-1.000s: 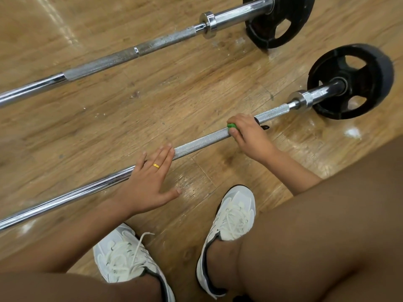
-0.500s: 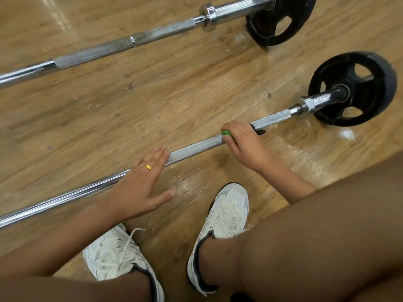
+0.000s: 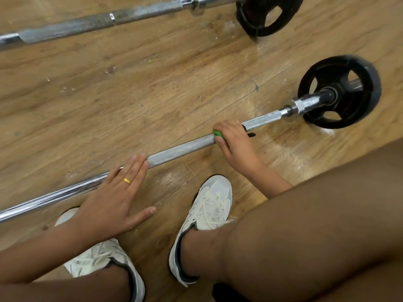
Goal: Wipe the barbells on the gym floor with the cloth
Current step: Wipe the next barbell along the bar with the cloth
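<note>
— So, where do we have the cloth (image 3: 217,134)?
— Bunched in our right hand (image 3: 235,144). A green bit of it shows at the fingertips, pressed on the knurled part of the near barbell (image 3: 181,149), toward the end with the black plate (image 3: 340,92). Our fingers curl over cloth and bar together.
— And our left hand (image 3: 113,201)?
— Flat, with the fingers straight and close together. It lies across the same bar where the knurling meets the smooth chrome, thumb spread out over the wooden floor (image 3: 152,94). It grips nothing. A gold ring (image 3: 127,181) sits on one finger.
— Are our two hands close?
— Apart, with a bare stretch of knurled bar between them.
— What else do we see?
— A second barbell (image 3: 87,25) lies farther from us, roughly parallel, with another plate (image 3: 268,16) at the top edge. Both barbells lie on the floor. Our white shoes (image 3: 209,203) stand just on our side of the near bar, and a bare knee fills the lower right corner
</note>
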Available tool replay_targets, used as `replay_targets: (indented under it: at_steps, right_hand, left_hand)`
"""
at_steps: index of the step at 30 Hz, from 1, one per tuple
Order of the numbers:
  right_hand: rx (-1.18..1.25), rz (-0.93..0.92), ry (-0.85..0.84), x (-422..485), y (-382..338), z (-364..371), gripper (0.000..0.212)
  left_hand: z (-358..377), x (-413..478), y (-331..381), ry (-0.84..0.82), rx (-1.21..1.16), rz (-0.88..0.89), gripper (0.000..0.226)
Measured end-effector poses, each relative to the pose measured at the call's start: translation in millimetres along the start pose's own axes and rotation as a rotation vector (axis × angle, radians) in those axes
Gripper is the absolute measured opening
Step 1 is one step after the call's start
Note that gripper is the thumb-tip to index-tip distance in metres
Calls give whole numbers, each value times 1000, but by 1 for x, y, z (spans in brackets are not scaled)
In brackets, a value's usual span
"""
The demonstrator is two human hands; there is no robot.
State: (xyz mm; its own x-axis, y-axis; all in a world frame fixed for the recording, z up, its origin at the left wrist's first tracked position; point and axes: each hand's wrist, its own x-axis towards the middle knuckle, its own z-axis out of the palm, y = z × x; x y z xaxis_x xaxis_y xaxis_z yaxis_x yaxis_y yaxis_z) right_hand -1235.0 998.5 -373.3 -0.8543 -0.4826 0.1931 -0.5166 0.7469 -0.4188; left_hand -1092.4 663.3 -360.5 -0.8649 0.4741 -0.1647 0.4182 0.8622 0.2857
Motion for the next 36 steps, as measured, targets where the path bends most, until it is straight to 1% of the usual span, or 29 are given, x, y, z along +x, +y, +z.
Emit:
replay_targets:
  at_steps: [3,6,8,10,13,15,17,22,24,25,28,30,31,33,35,36]
  right_hand:
    - [-1,-15,-10,-4,5,-3,28]
    - [0,96,74,-7,7,-6,26]
    - [-10,165,139,-10,1,-3,23]
    - [-24,189,168,-14,-12,4,20]
    - [-10,110,137,-18,-24,11,24]
    - [-15,24,109,-19,-20,8,23]
    - [-24,-1,83,-20,-11,4,22]
    - [8,233,161,-30,-2,4,25]
    - [17,265,150,-32,-10,5,25]
    - [16,246,133,-33,-14,5,27]
    - [4,101,58,-34,-18,4,33]
    - [5,68,21,-32,-11,-3,30]
    - [3,89,28,-31,-6,-6,27]
    - [-6,184,93,-31,2,-12,21]
    - [-24,261,145,-32,1,-10,19]
    - [-31,271,144,-32,-4,-7,20]
  left_hand:
    - [-1,-2,-1,24,45,-32,96]
    - [-3,-4,-7,27,44,-95,95]
    - [1,-10,-8,0,38,-98,95]
    - [3,-14,-8,-23,14,-98,96]
    - [2,-15,-6,-41,1,-94,100]
    - [1,-17,-6,-49,-9,-82,101]
    - [3,-19,-7,-47,-24,-73,101]
    - [4,-22,-6,-49,8,-38,102]
    - [4,-22,-4,-44,21,-26,103]
    - [4,-23,-3,-41,23,-24,103]
    - [3,-25,-2,-34,37,-5,103]
    - [2,-27,-2,-32,55,16,103]
    - [2,-28,-2,-31,67,27,103]
    - [2,-29,-1,-31,91,49,103]
    - [3,-29,0,-27,111,63,104]
    - [3,-29,1,-22,123,70,104]
